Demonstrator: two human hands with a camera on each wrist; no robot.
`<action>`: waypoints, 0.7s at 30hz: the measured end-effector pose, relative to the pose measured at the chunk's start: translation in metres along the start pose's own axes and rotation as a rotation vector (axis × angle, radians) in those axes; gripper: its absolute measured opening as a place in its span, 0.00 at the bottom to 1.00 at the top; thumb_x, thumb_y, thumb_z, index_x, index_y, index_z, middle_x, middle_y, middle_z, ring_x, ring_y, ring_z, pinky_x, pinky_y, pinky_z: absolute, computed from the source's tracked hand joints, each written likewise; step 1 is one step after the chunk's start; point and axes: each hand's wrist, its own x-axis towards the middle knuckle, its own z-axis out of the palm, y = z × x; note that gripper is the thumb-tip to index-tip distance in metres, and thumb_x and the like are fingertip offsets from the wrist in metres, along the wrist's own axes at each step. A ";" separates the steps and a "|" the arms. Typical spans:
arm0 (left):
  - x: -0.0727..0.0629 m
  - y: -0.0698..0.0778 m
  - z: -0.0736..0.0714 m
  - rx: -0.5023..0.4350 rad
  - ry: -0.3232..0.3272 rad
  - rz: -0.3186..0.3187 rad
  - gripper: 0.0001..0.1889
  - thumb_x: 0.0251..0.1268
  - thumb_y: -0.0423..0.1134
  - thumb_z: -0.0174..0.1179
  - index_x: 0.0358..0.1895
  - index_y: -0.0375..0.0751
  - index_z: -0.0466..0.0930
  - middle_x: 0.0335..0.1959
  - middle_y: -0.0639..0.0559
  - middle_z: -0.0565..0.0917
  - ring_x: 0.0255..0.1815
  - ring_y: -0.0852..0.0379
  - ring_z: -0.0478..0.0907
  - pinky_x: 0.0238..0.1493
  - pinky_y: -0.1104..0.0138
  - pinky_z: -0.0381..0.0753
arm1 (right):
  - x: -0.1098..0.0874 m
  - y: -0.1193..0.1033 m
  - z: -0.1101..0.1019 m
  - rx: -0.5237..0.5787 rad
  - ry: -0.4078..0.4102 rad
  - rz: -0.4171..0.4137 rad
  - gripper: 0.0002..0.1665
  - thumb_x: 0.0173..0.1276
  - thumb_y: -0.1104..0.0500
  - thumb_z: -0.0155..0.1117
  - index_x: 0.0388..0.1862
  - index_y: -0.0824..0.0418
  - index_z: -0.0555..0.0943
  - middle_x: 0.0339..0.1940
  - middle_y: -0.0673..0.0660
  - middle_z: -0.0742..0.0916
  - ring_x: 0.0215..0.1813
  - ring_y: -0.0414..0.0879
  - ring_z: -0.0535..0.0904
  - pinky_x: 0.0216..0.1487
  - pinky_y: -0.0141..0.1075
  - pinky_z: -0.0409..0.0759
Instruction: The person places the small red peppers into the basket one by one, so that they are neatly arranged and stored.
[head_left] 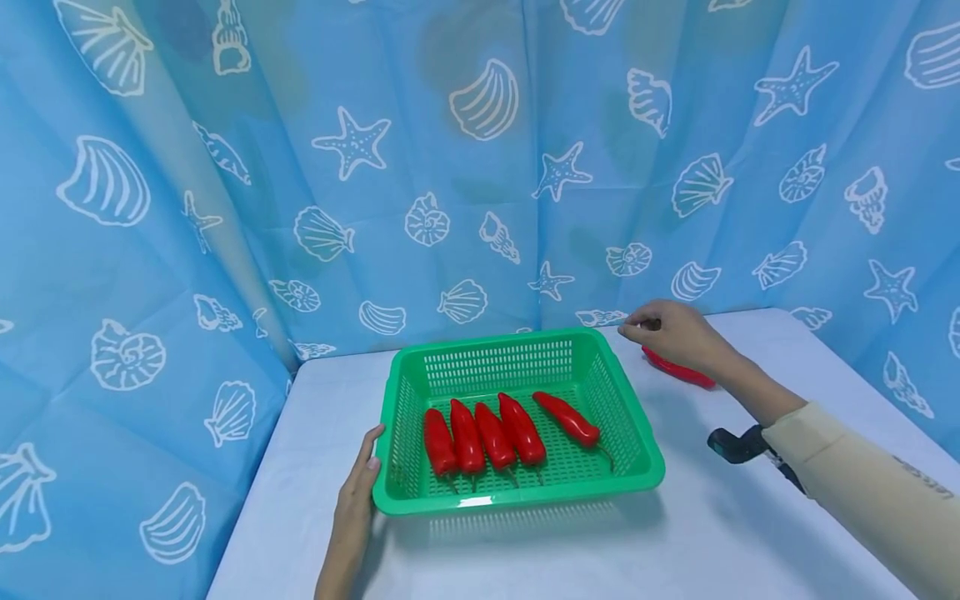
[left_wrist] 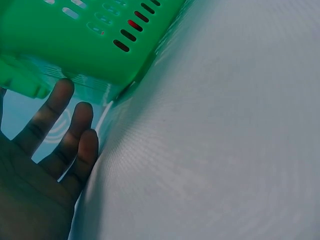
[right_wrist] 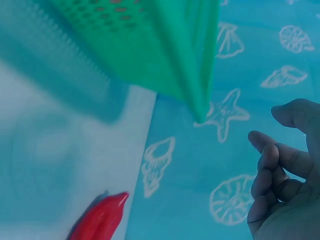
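Note:
A green plastic basket (head_left: 517,504) holds several red chili peppers (head_left: 491,435); four-sided slotted walls surround them. Most of the peppers lie side by side, and one is slanted apart on the right. My left hand (head_left: 352,504) rests against the basket's left rim. In the left wrist view its fingers (left_wrist: 70,137) are extended and spread beside the basket wall. To the right of the basket, my right hand (head_left: 675,337) hovers over a single red chili pepper (head_left: 678,369) on the table. The right wrist view shows thumb and forefinger apart, the other fingers loosely bent, nothing held.
A white cloth covers the table (head_left: 705,517). Behind and at both sides hangs a blue curtain (head_left: 420,167) with white shell and starfish prints. A black strap-like piece (head_left: 738,446) sticks out by the right sleeve (head_left: 847,467).

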 end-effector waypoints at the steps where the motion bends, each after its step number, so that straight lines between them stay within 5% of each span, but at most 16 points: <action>1: 0.000 0.000 0.000 0.001 0.002 -0.003 0.28 0.79 0.63 0.36 0.77 0.67 0.58 0.79 0.51 0.57 0.79 0.45 0.50 0.71 0.38 0.51 | 0.000 0.004 0.000 -0.004 0.005 0.001 0.20 0.72 0.52 0.65 0.52 0.66 0.86 0.43 0.59 0.85 0.44 0.54 0.77 0.44 0.47 0.81; 12: 0.000 0.000 0.000 -0.006 -0.005 -0.007 0.29 0.79 0.64 0.36 0.78 0.64 0.58 0.79 0.52 0.56 0.80 0.46 0.48 0.72 0.38 0.49 | 0.002 0.039 -0.001 -0.028 0.007 0.073 0.22 0.68 0.53 0.70 0.51 0.68 0.85 0.39 0.59 0.83 0.41 0.54 0.75 0.33 0.38 0.79; 21: 0.000 0.004 0.002 -0.008 -0.024 -0.106 0.33 0.76 0.69 0.35 0.79 0.63 0.56 0.80 0.49 0.55 0.80 0.43 0.48 0.72 0.38 0.50 | 0.004 0.063 0.002 -0.055 0.018 0.100 0.24 0.63 0.53 0.74 0.51 0.69 0.84 0.39 0.60 0.82 0.42 0.55 0.75 0.35 0.42 0.80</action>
